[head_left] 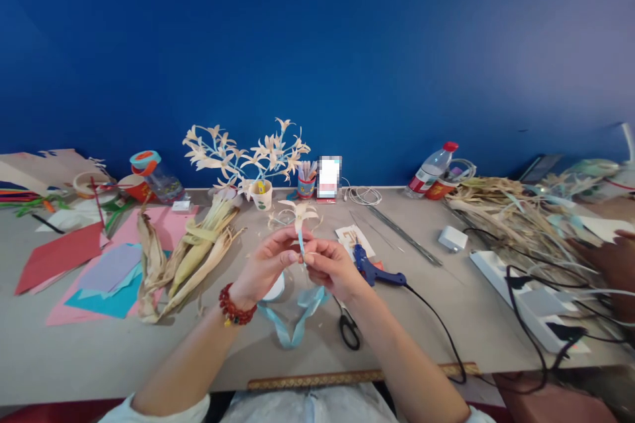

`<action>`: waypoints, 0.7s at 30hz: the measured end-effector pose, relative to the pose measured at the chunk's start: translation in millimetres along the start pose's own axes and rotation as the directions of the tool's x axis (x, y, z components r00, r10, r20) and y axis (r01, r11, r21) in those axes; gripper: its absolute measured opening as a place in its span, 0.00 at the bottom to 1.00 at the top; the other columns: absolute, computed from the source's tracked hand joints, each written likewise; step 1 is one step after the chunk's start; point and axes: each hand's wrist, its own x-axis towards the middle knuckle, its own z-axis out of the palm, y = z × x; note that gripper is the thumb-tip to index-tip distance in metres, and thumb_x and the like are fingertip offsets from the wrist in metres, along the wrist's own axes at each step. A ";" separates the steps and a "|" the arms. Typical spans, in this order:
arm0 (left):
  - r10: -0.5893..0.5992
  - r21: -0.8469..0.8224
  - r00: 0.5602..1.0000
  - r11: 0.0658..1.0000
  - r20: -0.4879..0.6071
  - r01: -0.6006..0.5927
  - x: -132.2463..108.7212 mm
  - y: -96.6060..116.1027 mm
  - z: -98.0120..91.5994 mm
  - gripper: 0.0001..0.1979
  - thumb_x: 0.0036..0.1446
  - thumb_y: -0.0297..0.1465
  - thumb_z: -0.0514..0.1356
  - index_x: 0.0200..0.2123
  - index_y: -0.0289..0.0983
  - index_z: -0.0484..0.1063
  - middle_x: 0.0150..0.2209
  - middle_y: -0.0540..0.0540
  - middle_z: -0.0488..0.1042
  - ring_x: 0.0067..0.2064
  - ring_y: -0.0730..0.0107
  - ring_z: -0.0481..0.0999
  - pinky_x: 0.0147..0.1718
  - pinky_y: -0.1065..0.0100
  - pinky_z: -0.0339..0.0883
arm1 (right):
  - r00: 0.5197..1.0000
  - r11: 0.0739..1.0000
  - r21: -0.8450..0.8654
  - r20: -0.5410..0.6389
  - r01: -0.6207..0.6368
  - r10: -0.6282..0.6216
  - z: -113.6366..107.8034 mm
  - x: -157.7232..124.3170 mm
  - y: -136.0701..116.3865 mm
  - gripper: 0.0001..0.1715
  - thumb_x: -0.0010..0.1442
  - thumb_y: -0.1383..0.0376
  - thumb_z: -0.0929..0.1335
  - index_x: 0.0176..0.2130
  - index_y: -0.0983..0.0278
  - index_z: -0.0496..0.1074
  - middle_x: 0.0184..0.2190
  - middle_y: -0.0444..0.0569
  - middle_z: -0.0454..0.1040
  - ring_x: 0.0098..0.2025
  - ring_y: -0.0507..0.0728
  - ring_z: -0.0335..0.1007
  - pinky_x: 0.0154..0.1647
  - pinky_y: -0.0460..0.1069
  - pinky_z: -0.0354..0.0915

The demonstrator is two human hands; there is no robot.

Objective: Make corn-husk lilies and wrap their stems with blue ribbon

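Note:
Both my hands meet above the middle of the table around a cream-coloured handmade flower (303, 211), its stem wrapped in light blue tape. My left hand (274, 254) pinches the stem just under the petals. Close beside it, my right hand (331, 266) has thumb and fingers closed on the stem's lower part; the exact grip is partly hidden. Below the hands, a loose length of light blue tape (288, 336) lies in a bend on the table. A white round object (276, 288) shows partly behind my left wrist. Black-handled scissors (350, 332) lie by my right forearm.
A blue glue gun (377, 271) with a black cord lies right of my hands. Finished flowers stand in a paper cup (261, 195). Corn husks (191, 258) and coloured paper (106, 271) lie left; a power strip (516, 304) and another person's hand (608, 264) are right.

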 end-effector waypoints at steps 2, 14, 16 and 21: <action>0.035 0.035 0.997 0.999 -0.074 -0.032 -4.2 -4.8 1.2 0.15 0.50 0.32 0.68 0.43 0.40 0.76 0.43 0.45 0.76 0.45 0.63 0.74 0.47 0.64 0.65 | 0.997 0.994 -0.105 -0.069 0.036 -0.044 -2.1 -0.2 -2.4 0.17 0.49 0.57 0.75 0.27 0.65 0.70 0.15 0.34 0.53 0.15 0.43 0.39 0.16 0.43 0.37; 0.070 0.229 0.956 0.973 -0.284 -0.003 -14.2 -12.1 7.3 0.08 0.52 0.31 0.66 0.37 0.39 0.74 0.34 0.49 0.78 0.37 0.68 0.77 0.41 0.67 0.69 | 0.904 0.535 -0.824 -0.067 0.189 -0.423 9.7 -8.0 -14.3 0.08 0.58 0.63 0.67 0.32 0.63 0.74 0.26 0.45 0.76 0.28 0.54 0.69 0.32 0.47 0.62; 0.073 0.214 0.951 0.977 -0.300 -0.007 -14.1 -14.7 6.9 0.07 0.52 0.31 0.66 0.37 0.39 0.74 0.34 0.49 0.78 0.37 0.68 0.77 0.41 0.67 0.70 | 0.897 0.488 -0.856 -0.071 0.170 -0.437 11.9 -8.6 -12.5 0.07 0.59 0.63 0.66 0.33 0.63 0.74 0.27 0.46 0.77 0.29 0.54 0.71 0.32 0.47 0.62; 0.046 0.133 0.944 0.991 -0.327 -0.003 -16.2 -22.1 6.6 0.08 0.52 0.31 0.66 0.38 0.39 0.74 0.35 0.49 0.78 0.38 0.69 0.77 0.42 0.68 0.70 | 0.865 0.387 -0.913 -0.084 0.132 -0.494 16.2 -10.2 -6.5 0.06 0.58 0.65 0.66 0.33 0.62 0.74 0.29 0.47 0.78 0.31 0.55 0.72 0.33 0.47 0.61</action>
